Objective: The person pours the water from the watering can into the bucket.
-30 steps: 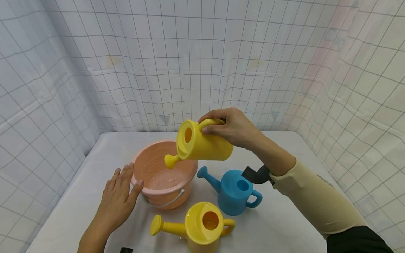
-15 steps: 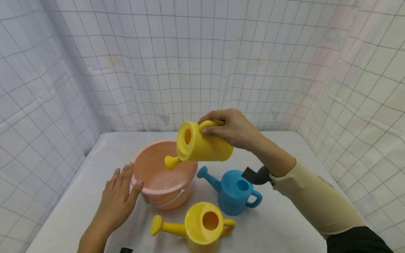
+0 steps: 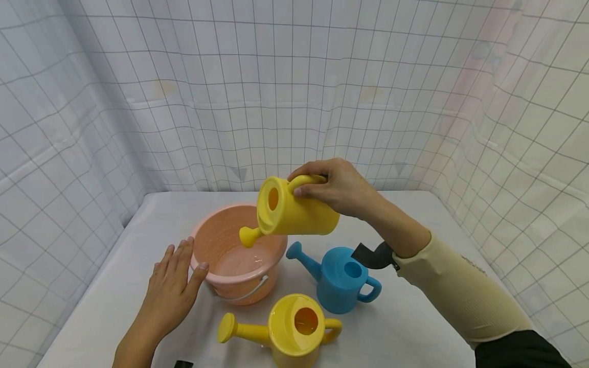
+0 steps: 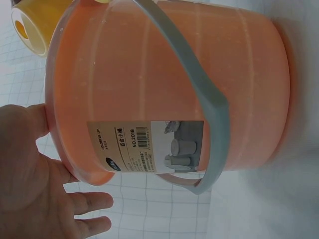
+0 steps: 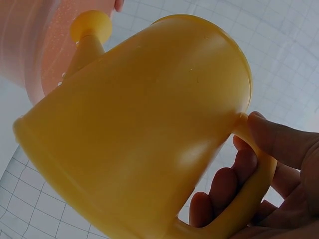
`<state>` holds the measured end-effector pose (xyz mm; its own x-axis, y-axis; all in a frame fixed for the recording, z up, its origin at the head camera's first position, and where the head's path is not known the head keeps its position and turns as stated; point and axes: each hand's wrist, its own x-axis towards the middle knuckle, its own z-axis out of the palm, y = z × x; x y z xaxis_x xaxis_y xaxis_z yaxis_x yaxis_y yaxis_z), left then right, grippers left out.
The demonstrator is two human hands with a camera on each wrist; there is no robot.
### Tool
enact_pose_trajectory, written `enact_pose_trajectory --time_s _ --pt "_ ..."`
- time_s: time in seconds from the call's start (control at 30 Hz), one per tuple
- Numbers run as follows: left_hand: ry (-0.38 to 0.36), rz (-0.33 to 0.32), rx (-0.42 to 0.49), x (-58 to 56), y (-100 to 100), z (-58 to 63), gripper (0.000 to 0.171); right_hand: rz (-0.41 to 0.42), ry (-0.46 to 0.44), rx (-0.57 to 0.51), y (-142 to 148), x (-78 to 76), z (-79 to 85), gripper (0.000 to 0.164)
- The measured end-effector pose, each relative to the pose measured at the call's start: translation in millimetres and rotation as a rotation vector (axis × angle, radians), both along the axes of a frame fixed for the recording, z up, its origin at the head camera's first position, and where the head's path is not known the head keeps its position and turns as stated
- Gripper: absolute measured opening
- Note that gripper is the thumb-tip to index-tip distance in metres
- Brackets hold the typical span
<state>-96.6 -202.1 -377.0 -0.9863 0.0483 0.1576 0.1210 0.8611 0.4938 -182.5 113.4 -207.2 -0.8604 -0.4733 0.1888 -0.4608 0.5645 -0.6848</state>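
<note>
My right hand (image 3: 338, 186) grips the handle of a yellow watering can (image 5: 149, 119), fingers curled round it. The can is tipped on its side, its spout hanging down over a pink bucket (image 3: 257, 276). Some water shows in the bucket's bottom, and drops cling to the inner wall. At the left of the bucket, my left hand (image 3: 172, 289) lies against the rim with its fingers straight. In the left wrist view the thumb and fingertips meet the rim of the bucket (image 4: 174, 74), which has a grey handle (image 4: 217, 109) and a paper label (image 4: 144, 147).
A second yellow watering can (image 3: 296, 327) stands upright in front of the bucket, spout to the left, with liquid in its opening. Right of the bucket is a blue watering can (image 3: 342, 281). White gridded curtains (image 3: 294, 92) close off the white table (image 3: 405, 317) at the back and sides.
My right hand and the yellow watering can have dipped very slightly. The sheen on the water in the bucket shifts. My left hand stays where it was on the rim.
</note>
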Motion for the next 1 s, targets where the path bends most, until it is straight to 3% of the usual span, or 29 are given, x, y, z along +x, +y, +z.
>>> enact_pose_trajectory --time_s 1.0 --pt "0.003 0.001 -0.007 -0.3 0.4 -0.2 0.068 0.006 0.004 -0.001 3.8 -2.4 -3.8 0.022"
